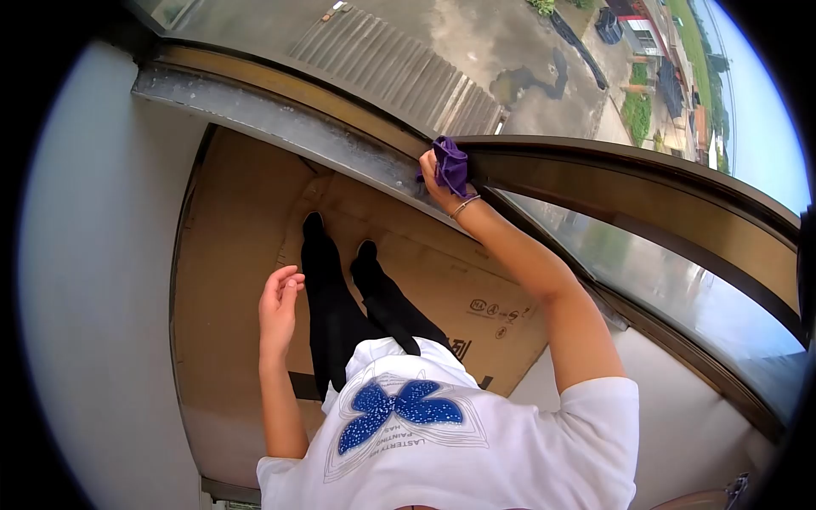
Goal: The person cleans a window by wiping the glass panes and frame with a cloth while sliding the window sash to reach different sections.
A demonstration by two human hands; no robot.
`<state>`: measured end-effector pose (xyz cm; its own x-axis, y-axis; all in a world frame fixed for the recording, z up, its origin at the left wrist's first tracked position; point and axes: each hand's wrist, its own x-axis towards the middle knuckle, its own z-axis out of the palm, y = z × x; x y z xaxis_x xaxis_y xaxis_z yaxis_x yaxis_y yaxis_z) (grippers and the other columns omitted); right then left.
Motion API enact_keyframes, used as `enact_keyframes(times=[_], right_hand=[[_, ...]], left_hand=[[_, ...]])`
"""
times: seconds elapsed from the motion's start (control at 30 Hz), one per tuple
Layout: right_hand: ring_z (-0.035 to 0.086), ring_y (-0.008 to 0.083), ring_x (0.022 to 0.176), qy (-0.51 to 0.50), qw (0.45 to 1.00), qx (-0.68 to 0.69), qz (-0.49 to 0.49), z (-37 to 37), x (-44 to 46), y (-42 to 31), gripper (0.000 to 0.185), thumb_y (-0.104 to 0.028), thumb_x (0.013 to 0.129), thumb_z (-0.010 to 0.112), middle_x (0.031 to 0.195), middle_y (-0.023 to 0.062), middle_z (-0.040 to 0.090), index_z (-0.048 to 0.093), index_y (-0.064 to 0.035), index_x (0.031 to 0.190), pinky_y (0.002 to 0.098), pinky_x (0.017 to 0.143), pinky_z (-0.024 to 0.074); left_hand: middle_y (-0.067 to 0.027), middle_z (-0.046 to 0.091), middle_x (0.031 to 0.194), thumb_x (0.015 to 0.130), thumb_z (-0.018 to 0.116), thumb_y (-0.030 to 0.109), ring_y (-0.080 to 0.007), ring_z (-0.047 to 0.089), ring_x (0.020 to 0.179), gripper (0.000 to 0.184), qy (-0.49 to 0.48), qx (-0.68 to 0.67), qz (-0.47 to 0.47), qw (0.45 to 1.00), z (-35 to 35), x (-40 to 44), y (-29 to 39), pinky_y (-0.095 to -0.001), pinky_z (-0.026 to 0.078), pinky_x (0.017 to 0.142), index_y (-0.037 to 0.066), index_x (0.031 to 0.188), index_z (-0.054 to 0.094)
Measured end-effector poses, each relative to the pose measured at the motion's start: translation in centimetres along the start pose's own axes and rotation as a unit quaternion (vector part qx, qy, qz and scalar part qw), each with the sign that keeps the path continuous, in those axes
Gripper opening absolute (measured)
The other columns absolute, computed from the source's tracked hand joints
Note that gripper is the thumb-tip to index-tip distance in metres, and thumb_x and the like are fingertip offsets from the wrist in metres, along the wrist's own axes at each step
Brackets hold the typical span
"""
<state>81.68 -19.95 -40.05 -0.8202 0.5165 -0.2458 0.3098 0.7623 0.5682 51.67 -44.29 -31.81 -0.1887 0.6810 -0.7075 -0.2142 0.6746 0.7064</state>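
My right hand (435,184) grips a crumpled purple cloth (452,165), with a thin bracelet (466,206) round that wrist. The cloth is against the corner where the brown window sash (595,161) meets the lower frame, just above the grey sill (280,127). Part of the cloth is hidden behind the fingers. My left hand (279,310) hangs away from the window, over the cardboard, its fingers loosely bent and nothing in it.
Flattened cardboard (234,246) with printed marks covers the floor under my feet. A pale wall (102,229) rises at the left. Beyond the window lie a paved yard, a corrugated roof (391,68) and buildings well below.
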Motion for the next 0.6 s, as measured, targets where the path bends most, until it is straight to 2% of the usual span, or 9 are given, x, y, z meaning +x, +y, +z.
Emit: enact_keyframes(times=[0.03, 0.1, 0.17, 0.3, 0.37, 0.4, 0.47, 0.53, 0.6], right_hand=[[0.053, 0.0309, 0.099, 0.026, 0.982, -0.175, -0.069, 0.6, 0.3, -0.3, 0.022, -0.018, 0.076, 0.052, 0.095, 0.0119, 0.054, 0.063, -0.0038, 0.089, 0.0401, 0.091, 0.0422], [0.052, 0.0304, 0.099, 0.040, 0.976, -0.204, -0.065, 2.4, 1.1, -1.1, 0.023, -0.021, 0.077, 0.051, 0.095, 0.0125, 0.054, 0.064, -0.0048, 0.088, 0.0418, 0.091, 0.0425], [0.052, 0.0326, 0.097, 0.039, 0.995, -0.084, -0.038, 2.9, 1.0, -1.4, 0.026, -0.019, 0.078, 0.049, 0.093, 0.0156, 0.054, 0.064, -0.0035, 0.092, 0.0448, 0.088, 0.0444], [0.051, 0.0278, 0.096, 0.065, 0.997, -0.016, -0.034, -0.1, -0.5, 1.1, 0.014, -0.021, 0.078, 0.050, 0.088, 0.0076, 0.051, 0.060, -0.0109, 0.081, 0.0387, 0.086, 0.0428], [0.051, 0.0245, 0.093, 0.046, 0.998, 0.010, -0.029, -5.7, -1.8, 4.9, 0.013, -0.019, 0.080, 0.050, 0.087, 0.0047, 0.050, 0.056, -0.0083, 0.082, 0.0347, 0.082, 0.0414], [0.050, 0.0227, 0.093, 0.100, 0.979, -0.161, -0.073, -8.0, -3.0, 7.1, 0.010, -0.016, 0.081, 0.050, 0.086, 0.0044, 0.049, 0.053, -0.0071, 0.084, 0.0324, 0.081, 0.0408], [0.050, 0.0210, 0.093, 0.140, 0.929, -0.329, -0.096, -13.3, -6.1, 11.1, 0.007, -0.013, 0.083, 0.050, 0.085, 0.0042, 0.048, 0.051, -0.0059, 0.085, 0.0302, 0.080, 0.0402], [0.051, 0.0181, 0.107, 0.148, 0.827, -0.533, -0.098, -19.0, -9.3, 15.1, 0.019, -0.006, 0.081, 0.055, 0.104, 0.0069, 0.053, 0.056, -0.0077, 0.100, 0.0259, 0.086, 0.0397], [0.052, 0.0144, 0.115, 0.256, 0.877, -0.405, -0.028, -24.0, -11.9, 18.9, 0.023, -0.007, 0.084, 0.058, 0.119, 0.0046, 0.057, 0.062, -0.0118, 0.106, 0.0249, 0.095, 0.0370]], left_hand=[[-0.0075, 0.063, 0.108, 0.099, 0.047, 0.014, -0.0144, 0.058, 0.099, 0.026, 0.018, -0.007, -0.014, 1.000, -0.7, -0.4, -0.6, -0.0279, 0.045, 0.091, 0.001, 0.120, 0.055], [-0.0075, 0.063, 0.108, 0.099, 0.047, 0.015, -0.0143, 0.058, 0.100, 0.026, 0.030, -0.008, -0.021, 0.999, -1.7, -0.9, -1.1, -0.0274, 0.045, 0.091, 0.001, 0.120, 0.055], [-0.0075, 0.063, 0.109, 0.099, 0.047, 0.016, -0.0142, 0.058, 0.100, 0.027, 0.029, -0.017, -0.008, 0.999, -2.6, -1.2, -1.3, -0.0274, 0.045, 0.091, 0.001, 0.120, 0.055], [-0.0075, 0.063, 0.108, 0.099, 0.048, 0.017, -0.0142, 0.058, 0.100, 0.027, 0.017, -0.012, 0.038, 0.999, -2.4, -1.8, 1.0, -0.0275, 0.045, 0.091, 0.001, 0.119, 0.056], [-0.0074, 0.063, 0.108, 0.099, 0.047, 0.016, -0.0142, 0.058, 0.099, 0.027, 0.007, -0.007, 0.068, 0.998, -1.9, -2.3, 2.4, -0.0275, 0.045, 0.091, 0.001, 0.119, 0.056], [-0.0074, 0.063, 0.108, 0.099, 0.047, 0.016, -0.0142, 0.058, 0.099, 0.027, 0.003, 0.000, 0.079, 0.997, -1.6, -2.5, 2.8, -0.0275, 0.045, 0.091, 0.001, 0.119, 0.056], [-0.0058, 0.063, 0.108, 0.100, 0.047, 0.018, -0.0127, 0.058, 0.098, 0.027, -0.021, 0.018, 0.112, 0.993, -1.0, -2.6, 3.0, -0.0264, 0.045, 0.089, 0.004, 0.120, 0.056], [-0.0055, 0.063, 0.109, 0.099, 0.047, 0.018, -0.0122, 0.058, 0.098, 0.027, -0.044, 0.026, 0.124, 0.991, -0.4, -3.2, 3.6, -0.0260, 0.045, 0.088, 0.004, 0.121, 0.056], [-0.0050, 0.063, 0.109, 0.099, 0.048, 0.019, -0.0118, 0.058, 0.098, 0.027, -0.058, 0.036, 0.128, 0.989, -0.1, -3.7, 4.0, -0.0256, 0.045, 0.088, 0.005, 0.121, 0.056]])
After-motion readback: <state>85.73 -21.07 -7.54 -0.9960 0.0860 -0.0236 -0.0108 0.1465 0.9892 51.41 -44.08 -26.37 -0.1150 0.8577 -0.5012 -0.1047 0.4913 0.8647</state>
